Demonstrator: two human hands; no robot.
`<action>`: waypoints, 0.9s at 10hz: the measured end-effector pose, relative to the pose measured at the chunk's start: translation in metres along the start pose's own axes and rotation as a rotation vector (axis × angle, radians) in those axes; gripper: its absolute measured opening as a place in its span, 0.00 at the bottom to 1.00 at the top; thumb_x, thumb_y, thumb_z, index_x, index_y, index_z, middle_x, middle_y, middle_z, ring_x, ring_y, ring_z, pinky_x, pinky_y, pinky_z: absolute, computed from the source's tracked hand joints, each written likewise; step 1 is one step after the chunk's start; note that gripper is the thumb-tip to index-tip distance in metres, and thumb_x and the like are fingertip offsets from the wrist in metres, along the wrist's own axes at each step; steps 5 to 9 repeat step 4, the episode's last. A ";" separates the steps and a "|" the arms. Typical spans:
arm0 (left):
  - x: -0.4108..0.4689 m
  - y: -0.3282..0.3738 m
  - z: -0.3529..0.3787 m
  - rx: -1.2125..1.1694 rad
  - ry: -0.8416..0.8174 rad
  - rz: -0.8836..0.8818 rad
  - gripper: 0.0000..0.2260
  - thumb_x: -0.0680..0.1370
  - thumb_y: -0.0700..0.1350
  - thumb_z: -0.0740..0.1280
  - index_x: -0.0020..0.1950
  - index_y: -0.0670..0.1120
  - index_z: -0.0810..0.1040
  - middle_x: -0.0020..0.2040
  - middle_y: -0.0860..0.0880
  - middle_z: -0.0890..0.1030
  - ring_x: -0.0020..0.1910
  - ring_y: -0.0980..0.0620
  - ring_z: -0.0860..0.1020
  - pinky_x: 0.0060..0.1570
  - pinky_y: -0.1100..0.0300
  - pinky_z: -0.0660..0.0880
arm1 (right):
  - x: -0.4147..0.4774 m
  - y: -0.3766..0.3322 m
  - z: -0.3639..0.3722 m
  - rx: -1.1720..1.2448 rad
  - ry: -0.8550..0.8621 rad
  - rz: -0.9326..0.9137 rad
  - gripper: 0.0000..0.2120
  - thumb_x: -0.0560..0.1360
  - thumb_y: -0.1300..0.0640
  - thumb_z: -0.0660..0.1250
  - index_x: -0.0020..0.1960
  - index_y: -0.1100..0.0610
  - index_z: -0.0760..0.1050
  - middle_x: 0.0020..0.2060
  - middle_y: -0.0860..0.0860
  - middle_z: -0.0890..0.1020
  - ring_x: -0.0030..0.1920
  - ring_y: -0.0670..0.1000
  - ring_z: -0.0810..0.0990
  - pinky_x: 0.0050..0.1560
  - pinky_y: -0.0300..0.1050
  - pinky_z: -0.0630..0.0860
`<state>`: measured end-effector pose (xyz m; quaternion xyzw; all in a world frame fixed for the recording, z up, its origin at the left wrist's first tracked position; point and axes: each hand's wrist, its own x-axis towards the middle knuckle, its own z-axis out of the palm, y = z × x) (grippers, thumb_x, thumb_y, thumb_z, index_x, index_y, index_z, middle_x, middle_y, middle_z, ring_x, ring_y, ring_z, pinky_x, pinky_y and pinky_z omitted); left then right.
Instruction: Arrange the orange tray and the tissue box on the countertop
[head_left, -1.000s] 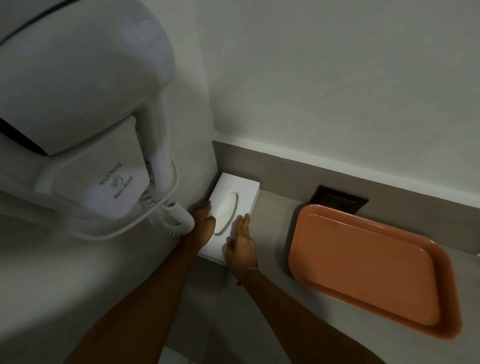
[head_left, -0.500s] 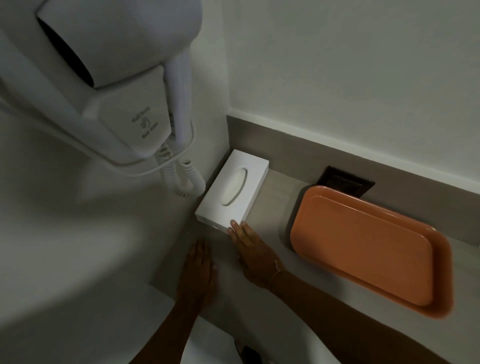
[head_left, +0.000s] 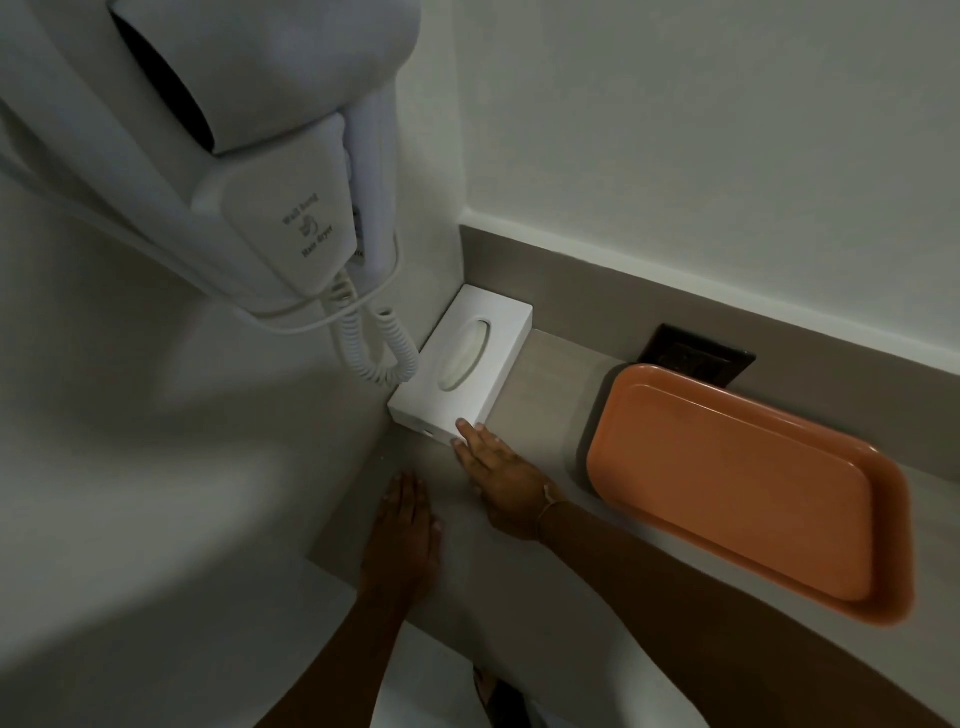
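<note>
A white tissue box (head_left: 467, 358) with an oval slot lies flat in the back left corner of the grey countertop (head_left: 535, 358), against the side wall. The orange tray (head_left: 737, 483) lies flat to its right, apart from it. My right hand (head_left: 498, 473) rests on the counter with flat fingers, its fingertips touching the box's near right corner. My left hand (head_left: 405, 525) lies flat on the counter in front of the box, apart from it, holding nothing.
A white wall-mounted hair dryer (head_left: 249, 156) hangs over the left side, its coiled cord (head_left: 374, 343) dangling beside the box. A dark wall socket (head_left: 696, 356) sits behind the tray. The counter's front edge runs under my forearms.
Both hands have let go of the tissue box and drawn back toward me. The left hand now lies flat on the counter; the right keeps only its fingertips on the box corner.
</note>
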<state>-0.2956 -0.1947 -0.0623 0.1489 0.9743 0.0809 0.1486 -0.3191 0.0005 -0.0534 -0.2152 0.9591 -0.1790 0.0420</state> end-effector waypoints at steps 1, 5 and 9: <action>0.001 -0.003 0.004 0.005 -0.005 0.018 0.33 0.77 0.56 0.39 0.76 0.37 0.55 0.77 0.36 0.57 0.78 0.39 0.53 0.76 0.47 0.51 | 0.004 0.002 0.001 -0.002 -0.020 -0.013 0.36 0.75 0.65 0.61 0.79 0.61 0.49 0.80 0.59 0.48 0.79 0.62 0.47 0.78 0.52 0.47; -0.001 0.017 -0.007 -0.037 0.029 0.143 0.29 0.76 0.51 0.51 0.68 0.32 0.69 0.69 0.32 0.71 0.70 0.33 0.69 0.67 0.38 0.67 | -0.023 -0.008 -0.032 0.233 0.073 0.078 0.30 0.79 0.64 0.59 0.79 0.57 0.54 0.80 0.54 0.52 0.80 0.55 0.49 0.79 0.54 0.53; -0.001 0.017 -0.007 -0.037 0.029 0.143 0.29 0.76 0.51 0.51 0.68 0.32 0.69 0.69 0.32 0.71 0.70 0.33 0.69 0.67 0.38 0.67 | -0.023 -0.008 -0.032 0.233 0.073 0.078 0.30 0.79 0.64 0.59 0.79 0.57 0.54 0.80 0.54 0.52 0.80 0.55 0.49 0.79 0.54 0.53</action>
